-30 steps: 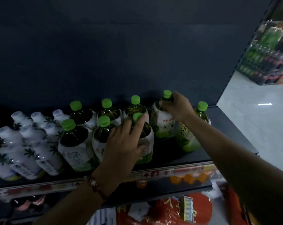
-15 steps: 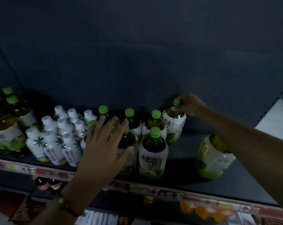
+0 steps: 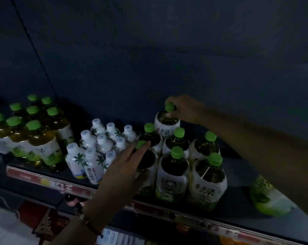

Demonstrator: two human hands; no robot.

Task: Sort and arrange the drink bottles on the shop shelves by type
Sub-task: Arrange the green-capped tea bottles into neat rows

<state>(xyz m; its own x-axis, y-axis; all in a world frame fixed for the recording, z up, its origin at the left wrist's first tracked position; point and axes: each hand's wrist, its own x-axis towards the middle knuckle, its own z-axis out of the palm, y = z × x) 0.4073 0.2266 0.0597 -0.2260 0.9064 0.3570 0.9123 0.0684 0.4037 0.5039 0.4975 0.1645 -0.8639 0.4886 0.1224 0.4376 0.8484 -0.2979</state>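
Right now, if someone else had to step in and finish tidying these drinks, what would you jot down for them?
Right hand: pinching the cap of the rear green tea bottle, at the back of the middle cluster.
Left hand: open, fingertips on the front-left bottle's cap.
Done: small white bottles grouped together; another green-capped group stands far left.
Left: one stray green tea bottle stands alone at the right, partly behind the right arm; probably bring it into the cluster and straighten the rows.

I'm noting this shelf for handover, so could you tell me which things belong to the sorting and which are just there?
Job:
- green-capped tea bottles
- white palm-print bottles
- back bottle gripped by right hand
- left hand

Lying about:
- price strip
- red packets below
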